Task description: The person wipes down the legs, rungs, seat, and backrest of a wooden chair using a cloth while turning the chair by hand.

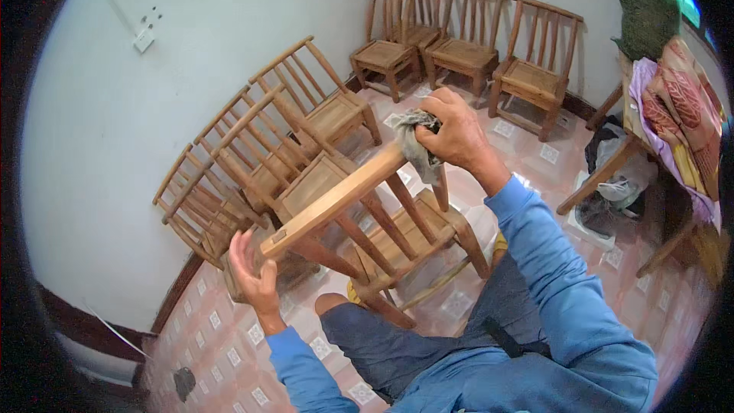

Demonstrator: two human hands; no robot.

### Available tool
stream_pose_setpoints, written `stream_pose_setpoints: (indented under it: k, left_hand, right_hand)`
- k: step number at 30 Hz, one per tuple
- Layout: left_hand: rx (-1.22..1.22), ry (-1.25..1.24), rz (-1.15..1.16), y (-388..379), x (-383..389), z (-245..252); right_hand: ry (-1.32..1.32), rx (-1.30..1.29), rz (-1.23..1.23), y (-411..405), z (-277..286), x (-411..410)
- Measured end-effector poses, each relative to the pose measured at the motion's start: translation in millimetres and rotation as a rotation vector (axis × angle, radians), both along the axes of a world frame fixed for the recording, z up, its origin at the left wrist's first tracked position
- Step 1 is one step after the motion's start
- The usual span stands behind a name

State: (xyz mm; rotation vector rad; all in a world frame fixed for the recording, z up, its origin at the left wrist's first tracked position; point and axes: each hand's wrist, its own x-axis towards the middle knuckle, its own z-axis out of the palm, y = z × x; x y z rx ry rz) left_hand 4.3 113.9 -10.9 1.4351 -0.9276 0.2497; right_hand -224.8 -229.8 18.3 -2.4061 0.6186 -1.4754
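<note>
A wooden chair (338, 201) with a slatted back stands before me, its pale top rail slanting across the middle of the view. My right hand (453, 126) grips a grey cloth (418, 143) at the rail's upper right end. Near the rail's lower left end is my left hand (252, 275), its fingers apart and holding nothing. Whether its thumb touches the rail cannot be told. The chair's seat (395, 235) lies beyond the slats, close to my knees.
Several wooden chairs (338, 115) line the left wall, and several more (530, 77) stand at the back. At right, a wooden table (631, 120) bears folded fabric (676, 109), with plastic bags (622, 175) beneath. A dark round spot (184, 384) marks the tiled floor at lower left.
</note>
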Motion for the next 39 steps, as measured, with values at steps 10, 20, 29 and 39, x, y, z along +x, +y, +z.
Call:
stream_pose_setpoints:
  k: [10,20,29,39]
  left_hand:
    - [0.852,-0.196,0.163,-63,-3,55]
    - [0.171,0.402,-0.018,-43,48,-11]
    - [-0.237,0.616,-0.181,-56,7,-27]
    - [-0.241,0.727,-0.055,-39,12,-71]
  right_hand:
    - [-0.108,-0.109,0.024,71,-10,53]
    - [0.021,-0.162,0.246,97,-5,75]
    - [0.485,0.139,0.345,110,38,95]
    - [0.565,-0.080,0.764,165,34,133]
